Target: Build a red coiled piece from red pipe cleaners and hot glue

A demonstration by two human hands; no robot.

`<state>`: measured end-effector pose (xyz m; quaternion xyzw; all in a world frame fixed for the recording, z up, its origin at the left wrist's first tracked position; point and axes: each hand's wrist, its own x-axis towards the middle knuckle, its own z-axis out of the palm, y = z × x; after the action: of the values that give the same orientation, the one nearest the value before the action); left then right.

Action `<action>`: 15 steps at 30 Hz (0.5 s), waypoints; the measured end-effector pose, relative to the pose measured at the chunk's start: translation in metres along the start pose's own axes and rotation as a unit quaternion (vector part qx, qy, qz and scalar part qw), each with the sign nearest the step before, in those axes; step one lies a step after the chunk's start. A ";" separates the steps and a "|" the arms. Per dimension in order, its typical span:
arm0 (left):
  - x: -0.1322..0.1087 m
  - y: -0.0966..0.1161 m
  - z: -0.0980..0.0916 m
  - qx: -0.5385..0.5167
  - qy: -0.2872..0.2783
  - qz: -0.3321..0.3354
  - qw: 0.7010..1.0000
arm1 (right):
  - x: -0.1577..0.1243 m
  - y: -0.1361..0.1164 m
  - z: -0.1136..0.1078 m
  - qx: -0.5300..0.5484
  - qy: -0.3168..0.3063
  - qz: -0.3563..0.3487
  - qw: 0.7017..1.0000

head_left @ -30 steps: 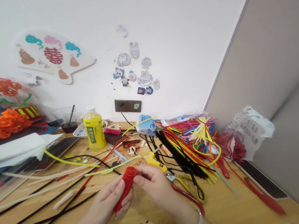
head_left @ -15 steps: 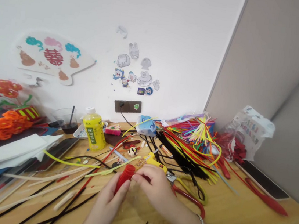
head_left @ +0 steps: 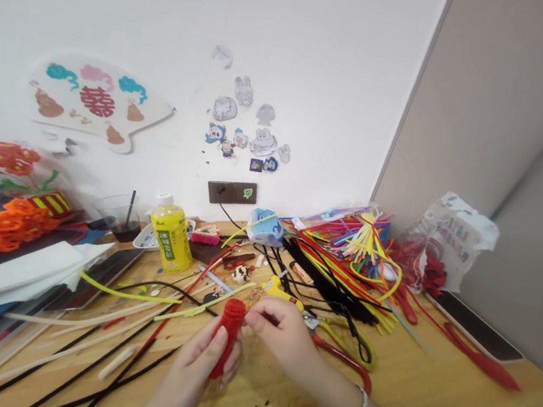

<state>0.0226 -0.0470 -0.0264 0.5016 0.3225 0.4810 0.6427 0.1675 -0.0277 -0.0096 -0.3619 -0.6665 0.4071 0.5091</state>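
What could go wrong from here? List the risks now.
The right hand works close to the metal head of the red-handled cutters, so a slip might nick it. The red wrapped roll could slip from the left hand into the loose black pipe cleaners and tangle there.
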 end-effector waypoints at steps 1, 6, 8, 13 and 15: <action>-0.001 -0.001 -0.001 -0.012 -0.009 -0.006 1.000 | 0.000 0.001 0.000 0.015 -0.003 0.007 1.000; -0.004 0.000 -0.005 -0.014 -0.052 -0.018 0.998 | -0.002 0.001 0.002 0.053 -0.006 0.035 0.998; -0.005 -0.001 -0.006 -0.024 -0.074 -0.028 0.997 | -0.002 0.001 0.002 0.077 -0.020 0.045 0.996; -0.004 -0.007 -0.009 -0.072 -0.147 -0.062 0.985 | 0.000 0.001 -0.001 0.166 -0.131 0.056 0.976; -0.003 -0.008 -0.008 -0.029 -0.112 -0.063 0.991 | 0.000 0.002 0.000 0.174 -0.110 0.068 0.976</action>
<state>0.0162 -0.0473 -0.0364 0.5118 0.2656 0.3895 0.7182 0.1679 -0.0265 -0.0115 -0.2652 -0.6111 0.5877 0.4592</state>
